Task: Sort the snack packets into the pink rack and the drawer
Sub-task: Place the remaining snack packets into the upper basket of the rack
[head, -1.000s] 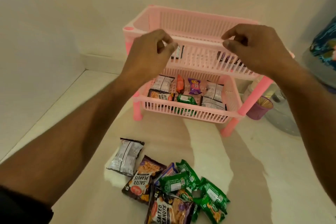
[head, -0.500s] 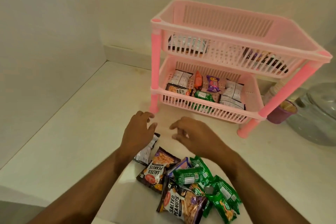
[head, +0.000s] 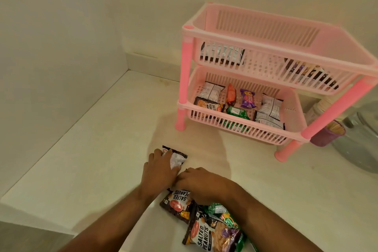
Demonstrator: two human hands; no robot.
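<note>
Head view. Cream counter [head: 102,149] in a wall corner. Pink rack [head: 274,35], two tiers, stands at the back right. Top tier: one silver packet at its left end, dark packets at its right end, seen through the slats. Bottom tier: peanut packets left, an orange packet [head: 231,94] and a purple packet [head: 248,98] toward the back, a green packet [head: 237,111] in the middle, two silver-backed packets right.

Left hand [head: 159,168] lies on a silver-and-black packet [head: 177,158] flat on the counter, in front of the rack and well apart from it. Fingers curl over the packet's left edge, thumb side along its near edge; looks like a grasp. The packet's far right corner sticks out past the fingers.

Right hand [head: 202,182] just beside the left, knuckles up, fingers bent down onto the top of a salted peanuts packet [head: 178,202]. Cannot tell whether it grips the packet or only presses on it.

Near edge, under the right forearm: a second peanuts packet [head: 206,235] and green packets [head: 225,214], overlapping in a heap.

Right of the rack: purple cup [head: 327,135], touching or just beside the rack's front right leg; steel pot [head: 364,141] behind it.
</note>
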